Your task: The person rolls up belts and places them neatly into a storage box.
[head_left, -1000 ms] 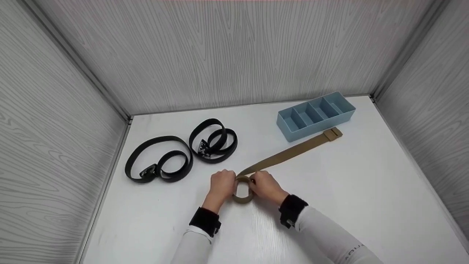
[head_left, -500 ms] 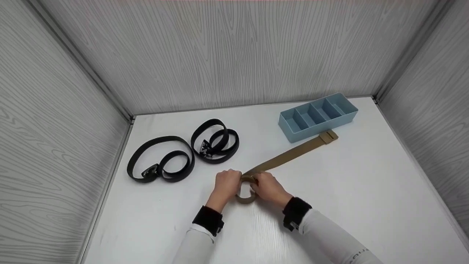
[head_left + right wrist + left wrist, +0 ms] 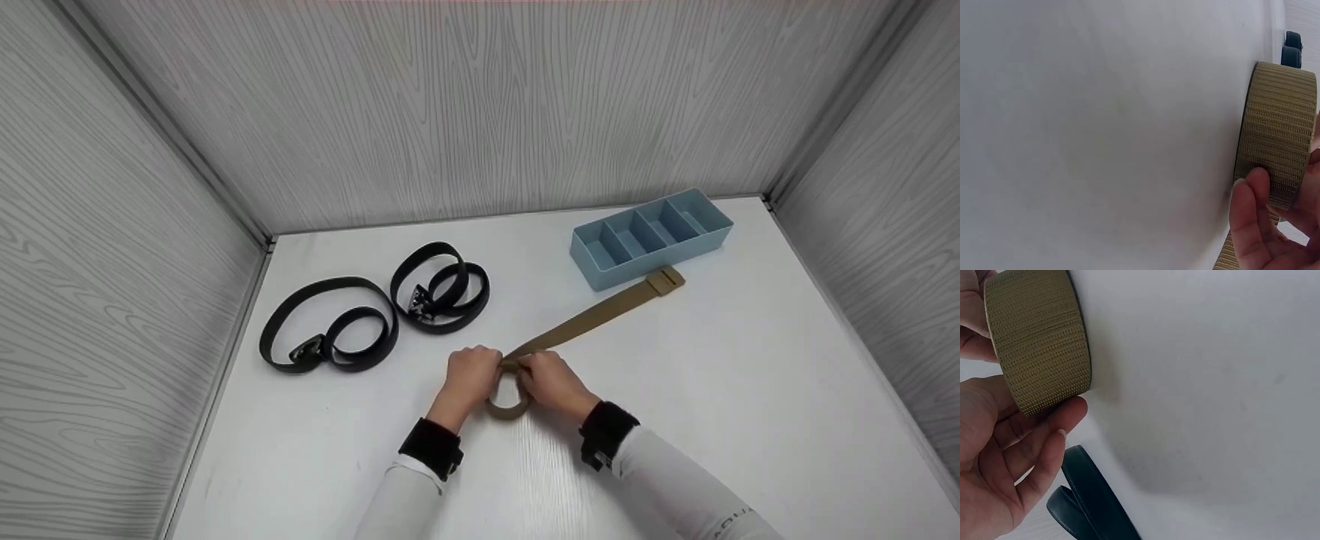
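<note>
A tan webbing belt (image 3: 581,322) lies on the white table, its near end wound into a standing coil (image 3: 1039,337). From the coil its flat tail runs up and right to a tan buckle (image 3: 665,280). My left hand (image 3: 471,379) grips the coil's left side, fingers curled against the webbing. On the right side, my right hand (image 3: 553,382) pinches the coil; in the right wrist view two fingertips (image 3: 1258,183) press its outer face. The knuckles hide part of the coil's top in the head view.
Two coiled black belts, one at left (image 3: 337,281) and one nearer the middle (image 3: 474,300), lie beyond the left hand. A blue tray (image 3: 652,259) with several compartments stands at the back right, close to the buckle. Grey wood-grain walls (image 3: 480,112) border the table.
Both hands have shifted slightly right with the coil. The belt's buckle end has slid left and a little toward the hands, shortening the flat tail. The black belts and tray stay put.
</note>
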### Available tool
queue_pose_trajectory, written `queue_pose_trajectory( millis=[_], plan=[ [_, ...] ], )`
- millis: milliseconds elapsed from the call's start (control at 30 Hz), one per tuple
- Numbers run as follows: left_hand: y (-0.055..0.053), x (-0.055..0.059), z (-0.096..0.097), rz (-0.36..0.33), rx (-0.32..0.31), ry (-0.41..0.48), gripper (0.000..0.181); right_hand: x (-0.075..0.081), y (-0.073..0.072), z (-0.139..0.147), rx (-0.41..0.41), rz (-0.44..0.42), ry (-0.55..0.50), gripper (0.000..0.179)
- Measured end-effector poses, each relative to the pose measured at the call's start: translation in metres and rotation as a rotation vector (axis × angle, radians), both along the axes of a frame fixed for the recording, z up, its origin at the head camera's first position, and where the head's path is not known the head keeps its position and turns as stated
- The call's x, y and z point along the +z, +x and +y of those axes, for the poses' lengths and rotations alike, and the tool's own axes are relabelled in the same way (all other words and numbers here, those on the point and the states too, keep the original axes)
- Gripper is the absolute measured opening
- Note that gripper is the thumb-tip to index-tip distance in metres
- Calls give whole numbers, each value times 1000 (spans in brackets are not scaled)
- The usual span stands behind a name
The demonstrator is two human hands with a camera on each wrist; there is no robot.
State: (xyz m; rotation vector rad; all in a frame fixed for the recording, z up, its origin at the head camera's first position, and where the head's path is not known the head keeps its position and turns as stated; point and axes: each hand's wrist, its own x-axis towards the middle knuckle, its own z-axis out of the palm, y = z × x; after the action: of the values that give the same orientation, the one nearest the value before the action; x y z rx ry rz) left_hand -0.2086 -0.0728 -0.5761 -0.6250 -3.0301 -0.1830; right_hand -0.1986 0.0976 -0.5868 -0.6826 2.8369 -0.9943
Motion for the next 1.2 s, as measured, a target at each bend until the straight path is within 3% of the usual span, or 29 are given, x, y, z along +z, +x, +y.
queue_pose_trajectory(
  millis=[167,267,400,700,900,1000,1067,1200],
  plan=[
    [2,-1,-1,-15,51,5,8,3,1,6,-56,-158,-31,11],
    [3,-1,-1,-39,73,22,7,5,1,8,-55,-170,-27,12],
    [2,0,1,-51,86,44,6,6,-1,6,-41,-135,-21,16],
    [-1,2,7,13,48,22,15,2,-3,3,44,5,-10,12],
    [1,-1,5,-53,31,69,4,5,0,7,-30,-95,-29,14],
    [2,-1,3,-81,42,102,6,7,2,7,-90,-131,-27,11],
    [1,-1,3,-93,55,110,8,9,3,6,-112,-121,-9,8],
    [0,1,6,-94,60,117,11,8,2,3,-103,-17,59,8]
  ],
)
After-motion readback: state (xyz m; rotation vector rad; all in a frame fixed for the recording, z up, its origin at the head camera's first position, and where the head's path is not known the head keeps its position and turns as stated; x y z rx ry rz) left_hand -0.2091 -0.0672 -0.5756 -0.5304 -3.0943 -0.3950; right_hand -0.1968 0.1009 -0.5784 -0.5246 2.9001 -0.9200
